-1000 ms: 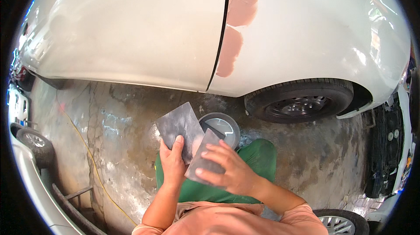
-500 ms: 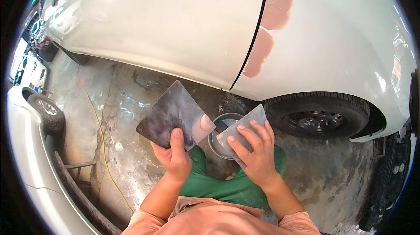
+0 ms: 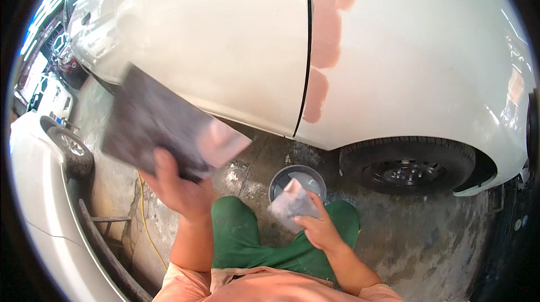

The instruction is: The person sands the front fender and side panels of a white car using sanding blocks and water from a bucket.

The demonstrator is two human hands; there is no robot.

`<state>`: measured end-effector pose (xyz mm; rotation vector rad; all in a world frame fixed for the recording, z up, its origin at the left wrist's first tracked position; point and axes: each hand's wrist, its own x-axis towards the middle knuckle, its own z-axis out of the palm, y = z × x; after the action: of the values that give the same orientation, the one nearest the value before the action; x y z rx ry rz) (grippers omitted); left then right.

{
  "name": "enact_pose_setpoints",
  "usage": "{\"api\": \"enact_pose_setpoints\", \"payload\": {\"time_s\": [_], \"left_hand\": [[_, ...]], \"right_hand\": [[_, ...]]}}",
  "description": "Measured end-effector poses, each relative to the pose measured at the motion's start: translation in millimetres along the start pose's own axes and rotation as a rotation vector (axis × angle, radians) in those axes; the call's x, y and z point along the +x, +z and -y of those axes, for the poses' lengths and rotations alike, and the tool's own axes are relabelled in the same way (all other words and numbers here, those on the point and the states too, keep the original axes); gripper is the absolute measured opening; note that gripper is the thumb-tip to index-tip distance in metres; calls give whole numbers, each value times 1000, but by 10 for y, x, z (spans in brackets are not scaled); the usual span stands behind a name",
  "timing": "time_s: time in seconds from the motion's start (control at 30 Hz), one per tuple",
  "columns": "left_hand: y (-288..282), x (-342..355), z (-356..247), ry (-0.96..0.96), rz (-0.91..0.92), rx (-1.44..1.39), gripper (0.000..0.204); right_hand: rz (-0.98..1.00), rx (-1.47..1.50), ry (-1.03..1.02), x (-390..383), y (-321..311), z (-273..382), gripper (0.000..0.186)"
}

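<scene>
My left hand (image 3: 177, 186) grips a dark grey flat square board (image 3: 143, 119), raised in front of the car door, with a glob of pink paste at its right corner. Lower and to the right, my right hand (image 3: 319, 226) holds a smaller grey spreader (image 3: 289, 212) with pink paste on its upper edge, over a round metal pan (image 3: 314, 175) on the floor. The white car panel (image 3: 422, 60) carries a vertical strip of pink paste (image 3: 325, 37) just right of the dark door gap.
A black wheel (image 3: 368, 164) sits at the lower right of the car. On the left are another white vehicle (image 3: 39, 184), a wooden frame (image 3: 109, 219) and a yellow cord (image 3: 145, 223) on the wet concrete floor (image 3: 410, 234).
My left hand has moved up and left with the board. My right hand has moved lower, and the spreader now has pink paste showing on it.
</scene>
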<state>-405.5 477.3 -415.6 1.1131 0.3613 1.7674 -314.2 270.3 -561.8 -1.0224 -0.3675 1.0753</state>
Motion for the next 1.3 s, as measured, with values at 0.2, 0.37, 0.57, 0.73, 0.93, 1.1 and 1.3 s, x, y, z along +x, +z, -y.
{"api": "enact_pose_setpoints", "payload": {"time_s": [0.2,0.37,0.57,0.73,0.93,1.1,1.3], "left_hand": [[426,1014,172,-377,356,-557,34],[593,1662,333,-379,880,-813,40],[1065,2318,530,-399,1234,-1044,42],[1279,2416,808,-452,1345,-1108,51],[1307,2383,993,-419,1068,-1005,48],[1325,2446,1075,-579,1381,-1298,55],[1285,2433,1020,-494,1403,-1160,61]], "right_hand": [[-113,529,184,22,-49,21,70],[-231,161,-77,212,95,432,65],[-656,-1620,-1063,203,515,1253,47],[-946,-1941,-1147,536,708,1518,43],[-1168,-2016,-1064,922,707,1451,46],[-1256,-2020,-1156,1087,735,1380,46],[-1315,-2135,-1184,1130,796,1519,47]]}}
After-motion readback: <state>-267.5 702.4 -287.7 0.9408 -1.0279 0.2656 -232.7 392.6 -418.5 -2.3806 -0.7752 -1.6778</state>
